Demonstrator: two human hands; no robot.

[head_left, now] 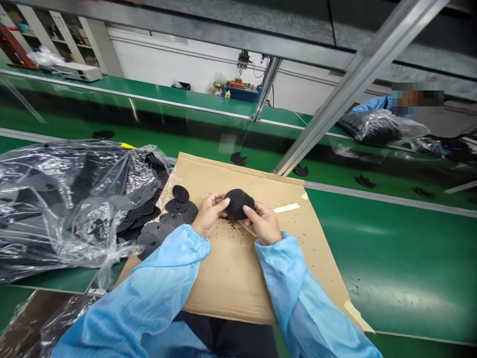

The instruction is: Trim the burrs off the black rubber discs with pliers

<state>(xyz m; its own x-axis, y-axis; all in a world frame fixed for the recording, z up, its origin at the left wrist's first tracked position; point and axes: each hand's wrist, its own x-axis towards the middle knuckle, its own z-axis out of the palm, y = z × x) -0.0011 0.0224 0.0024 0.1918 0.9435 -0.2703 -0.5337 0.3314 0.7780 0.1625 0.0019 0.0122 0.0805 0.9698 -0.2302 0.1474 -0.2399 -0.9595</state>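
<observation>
Both my hands hold one black round disc point(238, 203) just above a flat sheet of cardboard point(231, 278). My left hand point(209, 214) grips the disc's left edge with curled fingers. My right hand point(264, 222) pinches its right edge. Several more black discs point(169, 219) lie loose on the cardboard to the left, spilling from a big clear plastic bag point(63, 199) full of them. Small black crumbs dot the cardboard around my hands.
A green conveyor belt point(391, 258) runs past the cardboard, with single black discs point(301, 171) lying on it farther back. A slanted metal post point(335, 99) rises behind. Another person in blue point(376, 103) works at the far right beside a bag of black parts point(376, 127).
</observation>
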